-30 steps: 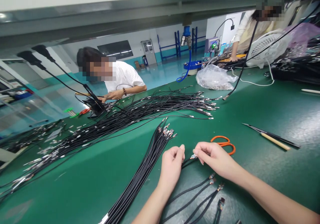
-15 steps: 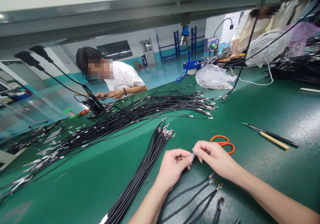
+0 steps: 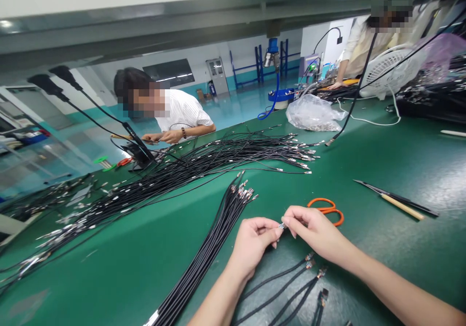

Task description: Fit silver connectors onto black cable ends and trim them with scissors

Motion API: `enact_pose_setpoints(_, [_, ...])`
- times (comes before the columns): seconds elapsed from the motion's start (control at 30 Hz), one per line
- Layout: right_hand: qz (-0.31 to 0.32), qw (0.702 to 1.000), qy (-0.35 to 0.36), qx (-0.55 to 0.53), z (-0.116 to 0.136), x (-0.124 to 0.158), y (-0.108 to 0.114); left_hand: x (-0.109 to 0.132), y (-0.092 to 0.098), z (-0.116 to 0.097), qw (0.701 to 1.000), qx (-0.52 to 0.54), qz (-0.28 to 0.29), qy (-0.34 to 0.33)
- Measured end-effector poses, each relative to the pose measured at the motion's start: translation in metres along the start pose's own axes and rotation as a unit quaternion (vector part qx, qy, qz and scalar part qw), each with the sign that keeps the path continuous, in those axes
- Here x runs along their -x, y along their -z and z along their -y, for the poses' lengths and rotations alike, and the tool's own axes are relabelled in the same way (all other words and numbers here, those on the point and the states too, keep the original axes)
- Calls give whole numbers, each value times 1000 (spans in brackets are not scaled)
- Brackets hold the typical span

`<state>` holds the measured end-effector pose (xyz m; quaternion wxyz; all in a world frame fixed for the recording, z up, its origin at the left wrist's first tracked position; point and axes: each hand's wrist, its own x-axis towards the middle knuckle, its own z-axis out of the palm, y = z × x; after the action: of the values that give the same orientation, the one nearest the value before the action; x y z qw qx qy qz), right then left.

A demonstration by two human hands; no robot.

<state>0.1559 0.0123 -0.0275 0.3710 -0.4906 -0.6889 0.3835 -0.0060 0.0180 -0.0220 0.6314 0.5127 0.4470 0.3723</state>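
Between my two hands is a small metal cable connector [image 3: 282, 225], mostly covered by fingers. My left hand [image 3: 257, 243] pinches it from the left, thumb against fingers. From the right, the fingertips of my right hand [image 3: 309, 226] close on its other end. Below the hands lie several short black cables [image 3: 287, 297] with metal connectors at their upper ends. A neat bundle of black cables [image 3: 207, 248] with metal tips rests left of my left hand. Orange-handled scissors [image 3: 337, 214] lie just behind my right hand, their blades hidden.
A long heap of black cables [image 3: 189, 168] stretches across the green table [image 3: 120, 263]. Tweezers [image 3: 411, 200] and a tan stick [image 3: 402, 206] lie at right. Farther back are a plastic bag [image 3: 315, 115], a white fan [image 3: 388, 71] and a hanging black cable [image 3: 351, 110]. Two other people work beyond.
Both hands keep the same pinch on the connector. The whole view has shifted slightly, so things appear a little farther right.
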Motion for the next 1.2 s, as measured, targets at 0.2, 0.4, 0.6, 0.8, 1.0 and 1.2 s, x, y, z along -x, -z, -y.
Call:
enact_pose_setpoints(0.2, [-6,1000,-7,3,-1,-1,-1,0,-1,0,1000,25,-8,16])
enact_pose_setpoints(0.4, [-16,1000,-7,23,-5,-2,-2,-2,0,4,1000,26,-12,13])
enact_pose_setpoints(0.6, [-16,999,-5,35,-8,-2,-1,-3,1,8,999,29,-16,16])
enact_pose_setpoints(0.8, [-26,995,-6,91,-11,-6,-7,-8,3,10,996,-73,-42,-4])
enact_pose_setpoints(1.0, [-146,932,-56,327,-25,-19,41,-13,10,21,936,-327,-57,-121])
enact_pose_setpoints(1.2, [-289,818,-247,433,-73,-3,136,-15,15,26,888,-432,-46,-152])
